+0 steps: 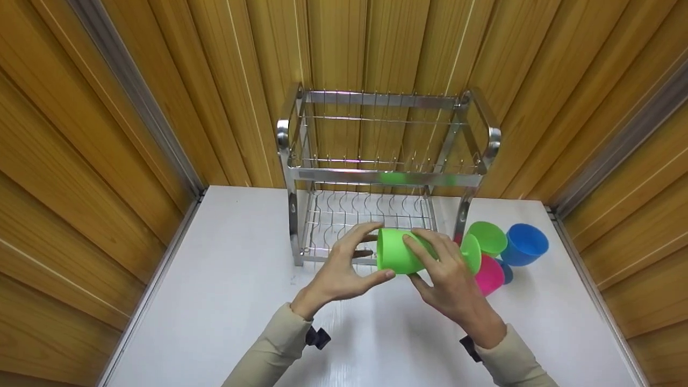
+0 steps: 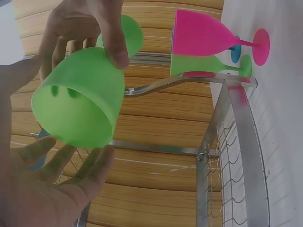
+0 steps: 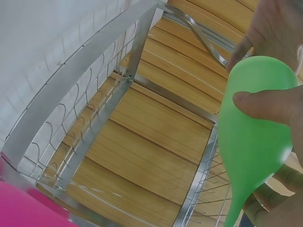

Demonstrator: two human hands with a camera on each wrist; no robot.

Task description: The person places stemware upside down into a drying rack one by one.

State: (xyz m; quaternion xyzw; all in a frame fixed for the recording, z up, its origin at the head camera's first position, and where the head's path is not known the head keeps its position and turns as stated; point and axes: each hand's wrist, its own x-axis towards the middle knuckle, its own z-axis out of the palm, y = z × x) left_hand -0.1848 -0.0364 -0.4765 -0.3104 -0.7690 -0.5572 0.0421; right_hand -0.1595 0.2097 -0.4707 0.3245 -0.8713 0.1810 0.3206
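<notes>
A bright green plastic goblet (image 1: 400,255) is held on its side above the table, its mouth toward the left and its round foot (image 1: 472,253) toward the right. My right hand (image 1: 454,277) grips the bowl, thumb on one side and fingers on the other, as the right wrist view shows. At the mouth is my left hand (image 1: 344,269), fingers and thumb spread loosely about the rim, fingertips right at its edge. The left wrist view looks into the hollow bowl (image 2: 71,116). Behind both hands stands a two-tier metal dish rack (image 1: 387,176).
Right of the rack, a pink goblet (image 1: 489,275), another green goblet (image 1: 488,237) and a blue goblet (image 1: 524,244) stand close together on the white table (image 1: 242,242). Wood-look panels (image 1: 338,48) wall in the back and both sides.
</notes>
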